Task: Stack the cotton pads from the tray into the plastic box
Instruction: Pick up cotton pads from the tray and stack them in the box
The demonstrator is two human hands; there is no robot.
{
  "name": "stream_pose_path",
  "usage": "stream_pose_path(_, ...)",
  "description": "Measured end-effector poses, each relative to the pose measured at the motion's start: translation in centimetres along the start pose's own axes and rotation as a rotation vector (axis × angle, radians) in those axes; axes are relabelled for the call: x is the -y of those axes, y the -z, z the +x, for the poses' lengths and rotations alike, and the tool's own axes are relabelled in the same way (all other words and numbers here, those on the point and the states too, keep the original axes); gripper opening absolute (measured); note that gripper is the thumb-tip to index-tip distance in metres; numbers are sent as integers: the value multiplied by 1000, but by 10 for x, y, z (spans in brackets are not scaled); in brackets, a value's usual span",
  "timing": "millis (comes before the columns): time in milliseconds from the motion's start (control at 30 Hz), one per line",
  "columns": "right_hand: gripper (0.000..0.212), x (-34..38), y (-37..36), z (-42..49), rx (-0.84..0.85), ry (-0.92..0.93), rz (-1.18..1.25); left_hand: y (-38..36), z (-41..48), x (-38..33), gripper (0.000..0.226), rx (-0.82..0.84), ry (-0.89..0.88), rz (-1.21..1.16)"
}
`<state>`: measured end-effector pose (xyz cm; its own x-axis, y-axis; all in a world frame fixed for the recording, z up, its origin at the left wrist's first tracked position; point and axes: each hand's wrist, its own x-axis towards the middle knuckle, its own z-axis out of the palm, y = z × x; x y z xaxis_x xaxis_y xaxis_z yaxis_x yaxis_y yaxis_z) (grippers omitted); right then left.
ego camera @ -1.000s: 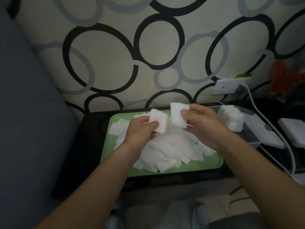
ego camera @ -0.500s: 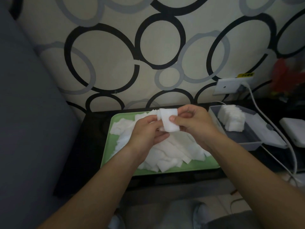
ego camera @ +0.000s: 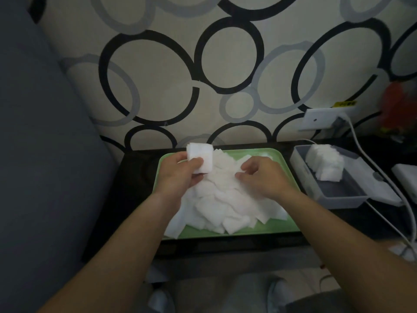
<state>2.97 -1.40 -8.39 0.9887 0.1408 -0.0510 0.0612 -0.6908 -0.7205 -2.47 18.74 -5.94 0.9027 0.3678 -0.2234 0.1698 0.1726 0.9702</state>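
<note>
Bench: middle of the frame, against the wall.
Tray: centre, on the bench.
Loose cotton pads: heaped in the tray.
Plastic box: just right of the tray, on the bench.
Stacked pads: in the box's far end.
Left hand: over the tray's upper left, fingers holding a small stack of pads.
Right hand: on the heap, right of centre.
Wall socket: on the wall, above the box.

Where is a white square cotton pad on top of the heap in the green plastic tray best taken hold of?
Probably a free corner of a topmost white square cotton pad, pinched from above: the pads lie flat, thin and overlapping.
</note>
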Motion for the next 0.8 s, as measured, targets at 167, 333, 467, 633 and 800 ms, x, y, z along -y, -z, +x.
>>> stream_pose_path(167, 44, 8, -9, 2, 56, -14, -35, 5, 1, 0, 32, -7, -15, 37)
stream_pose_path(333, 32, 12, -19, 4, 71, 0, -10, 3, -2, 0, 28, 4, -23, 70)
stream_pose_path(467, 23, 13, -14, 6, 23, -14, 63, 3, -3, -2, 26, 9, -26, 70)
stream_pose_path(633, 32, 14, -11, 4, 24, -30, -192, 4, -2, -2, 27, 5, -27, 77)
stream_pose_path(800, 31, 17, -25, 4, 72, -33, -340, 1, -3, -1, 25, 1, -22, 86)
